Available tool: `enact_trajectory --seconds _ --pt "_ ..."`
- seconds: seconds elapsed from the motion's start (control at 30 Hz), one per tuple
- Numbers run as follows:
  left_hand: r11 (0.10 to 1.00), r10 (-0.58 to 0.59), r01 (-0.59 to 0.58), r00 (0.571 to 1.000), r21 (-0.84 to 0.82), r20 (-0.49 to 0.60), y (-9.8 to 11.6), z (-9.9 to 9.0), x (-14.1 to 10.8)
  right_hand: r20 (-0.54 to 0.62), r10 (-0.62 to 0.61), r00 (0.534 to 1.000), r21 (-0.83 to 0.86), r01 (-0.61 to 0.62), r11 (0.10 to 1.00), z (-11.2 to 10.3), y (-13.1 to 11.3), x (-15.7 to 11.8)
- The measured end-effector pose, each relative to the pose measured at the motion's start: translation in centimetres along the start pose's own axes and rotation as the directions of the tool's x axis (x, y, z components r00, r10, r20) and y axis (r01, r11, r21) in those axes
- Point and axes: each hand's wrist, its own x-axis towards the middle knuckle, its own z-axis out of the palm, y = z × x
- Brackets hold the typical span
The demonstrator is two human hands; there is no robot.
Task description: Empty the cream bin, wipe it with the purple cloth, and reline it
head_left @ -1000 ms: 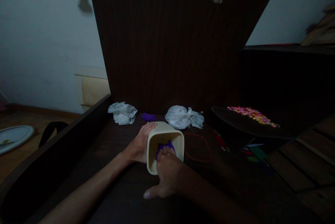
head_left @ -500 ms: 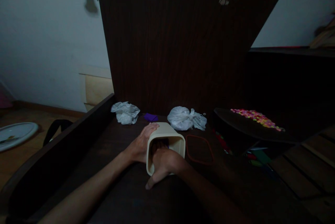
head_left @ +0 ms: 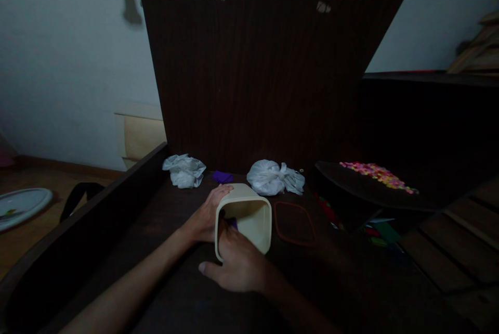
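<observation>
A cream plastic bin lies on its side on the dark wooden surface, its open mouth facing me. My left hand grips its left side from outside. Inside the mouth are the fingers of my right hand, against the left inner wall; the thumb sticks out to the left below the rim. A bit of purple cloth shows at those fingers, which are partly hidden. To the right of the bin a thin reddish-brown rounded ring lies flat.
Two white plastic bags, one knotted, sit along the dark back panel with a folded purple piece between them. Pink and yellow bits cover part of a dark shelf at right. A raised board edges the left.
My right hand has drawn partly out of the bin and shifted left and down, and the purple cloth moved left with it. My left hand keeps its grip. The view has shifted slightly.
</observation>
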Motion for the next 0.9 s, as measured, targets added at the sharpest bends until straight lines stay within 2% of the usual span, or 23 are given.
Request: enact_trajectory --seconds 0.1,0.2,0.33,0.43,0.6,0.67,0.77,0.8,0.9 --pt "1.000 -0.006 0.007 1.000 -0.027 0.016 0.0 -0.3 -0.1 -0.001 0.100 0.995 0.026 -0.100 0.995 1.6 -1.2 -1.6" --pt "0.998 -0.033 0.035 0.999 -0.044 0.030 -0.1 -0.5 -0.1 0.016 0.108 0.994 0.036 -0.109 0.993 2.4 -1.6 -3.0" --pt "0.998 -0.021 0.022 0.999 -0.058 0.029 -0.1 -0.4 0.0 0.096 0.067 0.993 -0.005 -0.067 0.998 2.0 -0.9 -4.6" --pt "0.999 -0.009 0.011 1.000 -0.048 0.028 -0.1 -0.3 0.2 0.170 0.134 0.976 -0.106 -0.117 0.987 1.2 -0.1 -5.6" --pt "1.000 -0.018 0.019 0.999 -0.012 0.038 0.2 -0.4 0.6 0.072 0.269 0.961 -0.315 -0.234 0.920 0.8 1.1 -6.8" --pt "1.000 0.004 -0.004 1.000 -0.009 0.031 0.3 -0.4 0.8 0.039 0.261 0.965 -0.372 -0.228 0.900 1.2 1.8 -6.6" --pt "0.999 0.033 -0.033 0.999 -0.002 0.023 0.5 -0.2 0.9 -0.045 0.195 0.980 -0.432 -0.196 0.880 2.3 3.1 -4.8" --pt "0.999 0.042 -0.042 0.999 0.002 0.027 0.5 -0.2 0.9 -0.068 0.200 0.977 -0.457 -0.209 0.865 2.6 3.4 -3.9" --pt "0.997 0.069 -0.070 0.996 0.013 0.053 0.7 -0.1 1.0 -0.024 0.283 0.959 -0.544 -0.250 0.801 2.8 3.7 -1.4"
